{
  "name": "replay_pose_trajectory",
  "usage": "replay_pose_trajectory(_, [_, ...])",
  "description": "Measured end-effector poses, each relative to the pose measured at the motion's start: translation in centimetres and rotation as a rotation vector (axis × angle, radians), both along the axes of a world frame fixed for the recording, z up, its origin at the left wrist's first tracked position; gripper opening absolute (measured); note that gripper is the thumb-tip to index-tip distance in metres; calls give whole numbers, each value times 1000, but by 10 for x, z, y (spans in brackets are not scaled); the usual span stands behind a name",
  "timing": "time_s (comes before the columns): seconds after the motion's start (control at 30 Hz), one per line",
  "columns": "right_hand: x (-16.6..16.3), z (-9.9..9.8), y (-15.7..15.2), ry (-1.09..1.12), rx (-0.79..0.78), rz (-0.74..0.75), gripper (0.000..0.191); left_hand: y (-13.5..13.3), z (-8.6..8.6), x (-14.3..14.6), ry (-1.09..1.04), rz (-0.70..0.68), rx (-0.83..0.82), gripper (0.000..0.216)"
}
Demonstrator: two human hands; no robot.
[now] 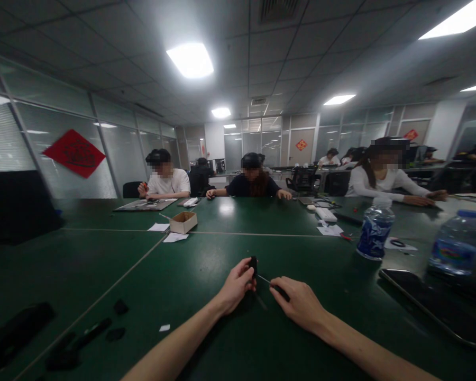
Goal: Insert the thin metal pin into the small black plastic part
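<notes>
In the middle of the head view, my left hand (238,283) is closed around a small black part (254,264), held upright above the green table. My right hand (297,301) grips the dark handle of a screwdriver (265,279). Its thin metal shaft points left and up at the black part. Whether the tip touches the part I cannot tell. To the left of my left forearm lie several dark pieces (116,334) and a small white piece (165,328).
A water bottle (376,230), a second bottle (457,243) and a phone (432,301) are at the right. An open cardboard box (183,222) stands on white paper farther back. A dark object (18,333) lies at the lower left. Several people sit around the far tables.
</notes>
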State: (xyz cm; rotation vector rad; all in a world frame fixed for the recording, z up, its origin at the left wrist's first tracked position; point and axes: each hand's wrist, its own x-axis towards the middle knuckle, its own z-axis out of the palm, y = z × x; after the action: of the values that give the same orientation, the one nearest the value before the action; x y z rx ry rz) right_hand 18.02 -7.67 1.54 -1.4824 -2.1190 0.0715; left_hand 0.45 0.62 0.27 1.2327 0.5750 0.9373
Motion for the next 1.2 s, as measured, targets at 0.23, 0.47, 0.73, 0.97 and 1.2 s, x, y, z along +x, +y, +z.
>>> replay_pose_trajectory(0.23, [3,0,3,96,-65,-32,31,-12,14,0,293,-115,237,35])
replay_pose_trajectory(0.47, [2,0,3,62,-46,-8,30,0,2,2,58,-38,7,33])
replay_pose_trajectory(0.73, [1,1,1,23,-43,24,29,0,0,1,88,-57,24,25])
replay_pose_trajectory(0.97, [0,3,0,27,-41,28,29,-3,4,1,162,-80,88,23])
replay_pose_trajectory(1.2, [0,4,0,55,-37,46,29,-4,5,1,129,-77,61,28])
